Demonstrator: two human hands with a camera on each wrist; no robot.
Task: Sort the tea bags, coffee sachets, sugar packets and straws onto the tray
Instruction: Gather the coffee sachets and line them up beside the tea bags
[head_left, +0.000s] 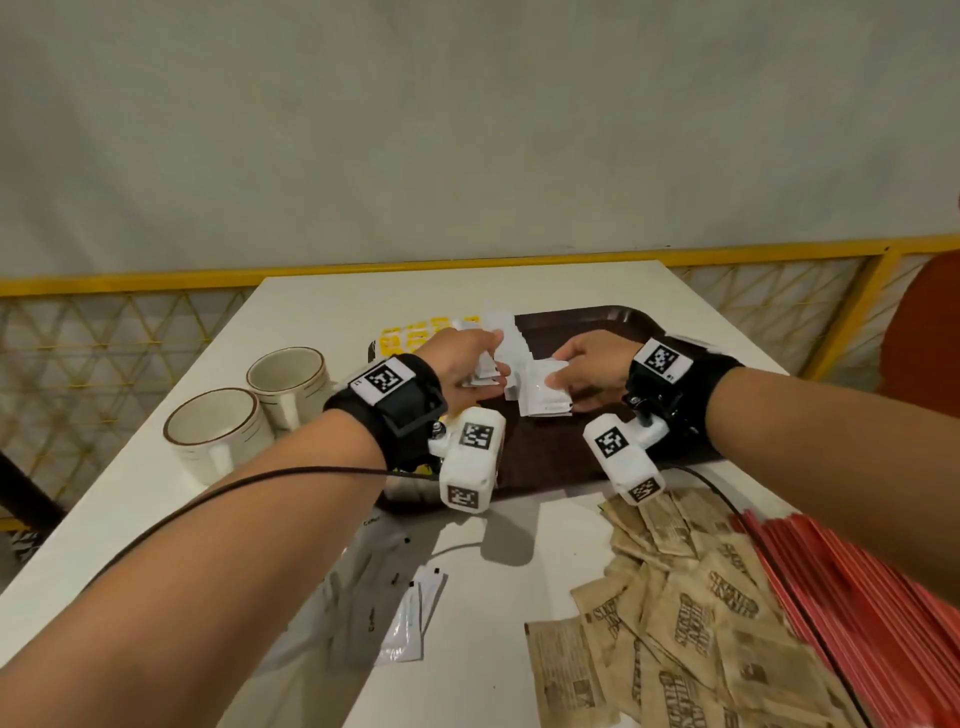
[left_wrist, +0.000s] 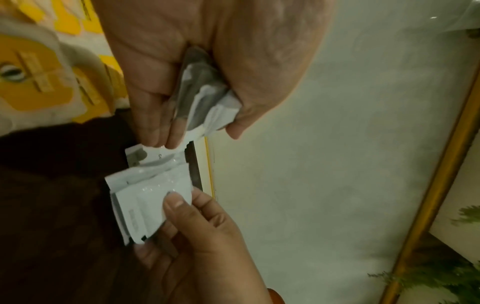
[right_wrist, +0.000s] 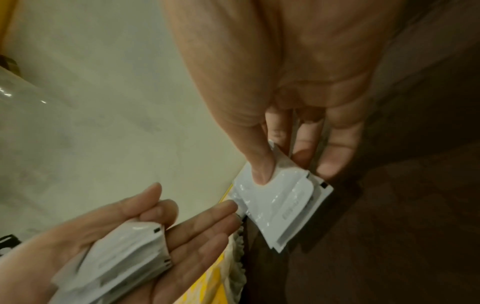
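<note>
Brown tray (head_left: 623, 319) on the white table (head_left: 322, 301), toward its far edge. Yellow tea bags (head_left: 410, 335) lie in the tray's far left corner; white coffee sachets (head_left: 506, 332) sit in a row beside them, mid-tray.

Left hand (head_left: 462, 371) over the tray's left half: fingers and thumb curled round a small stack of white sachets (left_wrist: 205, 96). Right hand (head_left: 592, 371) over the tray's middle: thumb on top, fingers beneath, pinching a few more white sachets (right_wrist: 283, 207) fanned out. The left index fingertip touches the edge of that fan.

Two empty cream mugs (head_left: 249, 410), brown-rimmed, stand side by side at the table's left edge. Near edge: more loose white sachets (head_left: 410, 613) at centre, a heap of brown sugar packets (head_left: 691, 613) to the right, red straws (head_left: 852, 597) along the right edge.

Beyond the table, a yellow railing with lattice (head_left: 104, 332) and a pale wall (head_left: 467, 130).
</note>
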